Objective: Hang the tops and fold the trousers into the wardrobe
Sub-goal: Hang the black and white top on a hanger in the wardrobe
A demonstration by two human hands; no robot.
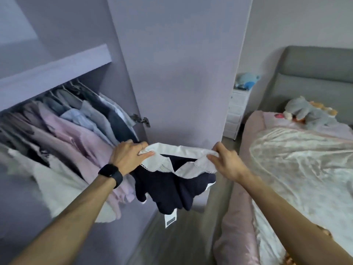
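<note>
navy top (172,188) hangs in the air between both hands, in front of the open wardrobe door (181,73) and just right of the hung clothes (76,134)

left hand (128,156) lies back upward and pinches the left end of the white scalloped collar (183,150), with fingers curled over the cloth and thumb against it; a ring (142,145) sits on one finger and a black smartwatch (110,174) on the wrist. right hand (225,163) pinches the right end of the collar between thumb and fingertips. both bare forearms reach forward, and the collar is stretched between the two grips

below the collar the dark body of the top sags in loose folds, and a white care label (170,220) dangles from its lower edge

the hung clothes, pink, pale blue, grey, white and dark, are packed close under a lilac shelf (57,71) inside the wardrobe; a metal hinge (140,119) shows on the door's inner edge. grey wood-look floor (172,241) runs underneath. to the right stands a bed (296,159) with a pale patterned cover, a pink quilt (236,226) slumping over its near side, a grey padded headboard (315,73) and a grey plush toy (307,113) lying on it. beyond the door a white drawer unit (236,111) carries a blue plush toy (246,81)
</note>
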